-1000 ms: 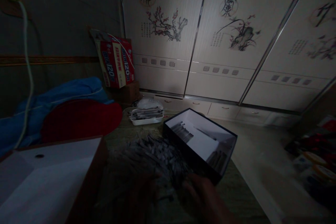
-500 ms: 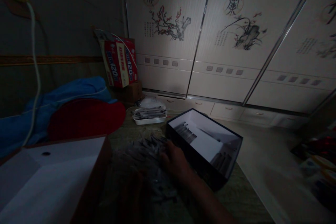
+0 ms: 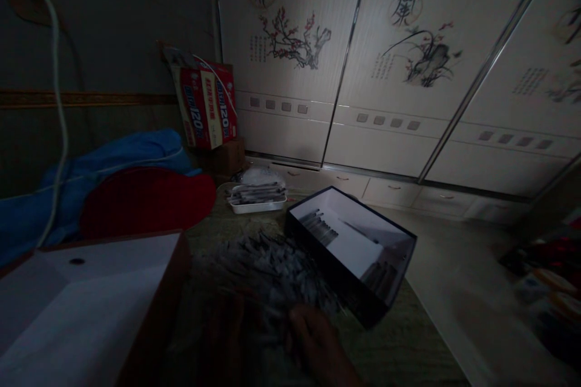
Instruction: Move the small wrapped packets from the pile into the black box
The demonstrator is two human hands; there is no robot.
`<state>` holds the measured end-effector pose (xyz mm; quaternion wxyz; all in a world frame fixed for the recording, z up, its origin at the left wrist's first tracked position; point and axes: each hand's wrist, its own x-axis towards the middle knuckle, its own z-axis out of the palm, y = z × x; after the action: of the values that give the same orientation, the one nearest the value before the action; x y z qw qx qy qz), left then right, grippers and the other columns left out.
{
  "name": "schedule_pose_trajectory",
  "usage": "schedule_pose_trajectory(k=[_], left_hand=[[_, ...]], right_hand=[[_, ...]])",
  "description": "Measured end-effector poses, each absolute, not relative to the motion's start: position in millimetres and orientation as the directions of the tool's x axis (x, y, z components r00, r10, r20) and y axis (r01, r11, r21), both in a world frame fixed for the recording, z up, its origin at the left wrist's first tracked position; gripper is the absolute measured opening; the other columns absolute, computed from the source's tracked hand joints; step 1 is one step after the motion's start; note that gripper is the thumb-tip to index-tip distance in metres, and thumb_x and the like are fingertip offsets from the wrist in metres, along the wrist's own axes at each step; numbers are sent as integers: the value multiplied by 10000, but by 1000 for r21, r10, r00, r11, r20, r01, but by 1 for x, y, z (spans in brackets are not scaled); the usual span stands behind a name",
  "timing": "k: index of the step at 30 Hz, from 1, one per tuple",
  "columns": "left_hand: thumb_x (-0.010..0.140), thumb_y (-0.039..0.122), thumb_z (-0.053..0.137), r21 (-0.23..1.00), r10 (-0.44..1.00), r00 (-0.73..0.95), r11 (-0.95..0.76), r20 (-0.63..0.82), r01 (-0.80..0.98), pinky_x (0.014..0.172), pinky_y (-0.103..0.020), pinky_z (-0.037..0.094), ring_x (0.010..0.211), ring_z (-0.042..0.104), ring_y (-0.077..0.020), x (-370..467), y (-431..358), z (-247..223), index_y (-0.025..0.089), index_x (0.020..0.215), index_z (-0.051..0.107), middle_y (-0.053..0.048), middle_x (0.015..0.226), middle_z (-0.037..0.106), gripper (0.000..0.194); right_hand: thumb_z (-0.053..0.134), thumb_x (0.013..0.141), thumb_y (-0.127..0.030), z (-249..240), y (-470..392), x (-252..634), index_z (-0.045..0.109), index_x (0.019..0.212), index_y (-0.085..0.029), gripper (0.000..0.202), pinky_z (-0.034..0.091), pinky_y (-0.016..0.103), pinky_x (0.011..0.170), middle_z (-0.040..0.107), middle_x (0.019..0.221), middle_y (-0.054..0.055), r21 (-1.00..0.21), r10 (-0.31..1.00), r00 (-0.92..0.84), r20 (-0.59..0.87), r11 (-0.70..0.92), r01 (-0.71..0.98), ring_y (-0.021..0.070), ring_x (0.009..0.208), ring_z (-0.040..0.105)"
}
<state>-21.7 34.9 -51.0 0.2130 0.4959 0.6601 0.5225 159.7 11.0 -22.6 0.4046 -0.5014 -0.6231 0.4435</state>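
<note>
A loose heap of slim pen-like sticks in what looks like clear wrapping (image 3: pixel 276 263) lies on the greenish table (image 3: pixel 426 338). At the near right edge of this heap is my right hand (image 3: pixel 313 335), its fingers curled in; whatever they may hold is lost in the dark. My left hand (image 3: pixel 229 320) rests in deep shadow at the heap's near left side, and its fingers hardly show. Beyond my right hand, a dark box with a white inside (image 3: pixel 356 242) holds two rows of similar sticks, one at its left end and one at its right.
On the left stands a larger reddish-brown box (image 3: pixel 113 308), white within. Farther back are a white tray (image 3: pixel 259 208) piled with sticks, a red cloth (image 3: pixel 149 202), a blue cloth (image 3: pixel 122 154) and a red carton (image 3: pixel 209 106). Sliding wardrobe doors (image 3: pixel 290 84) close off the back.
My right hand has drawn back toward me from the heap's far right part, beside the dark box, to its near edge. My left hand stays about where it was.
</note>
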Motion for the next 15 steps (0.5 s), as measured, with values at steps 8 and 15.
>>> schedule_pose_trajectory(k=[8,15], left_hand=[[705,607,572,981,950,-311,60,0,183,959,-498,480,986,671,-329,-14,34,-35,230,881,719,-99,1004,750,441],[712,624,596,988,954,-294,91,-52,121,788,-407,481,748,634,-256,-9,35,-25,230,746,643,-30,735,695,398]], right_hand=[[418,870,-728,-34,15,159,527,623,-194,598,309,201,449,456,539,-34,-980,995,-98,34,52,191,95,471,417],[470,910,-624,-33,6,163,630,675,-184,524,365,200,457,574,561,-3,-945,987,-61,151,163,284,114,484,509]])
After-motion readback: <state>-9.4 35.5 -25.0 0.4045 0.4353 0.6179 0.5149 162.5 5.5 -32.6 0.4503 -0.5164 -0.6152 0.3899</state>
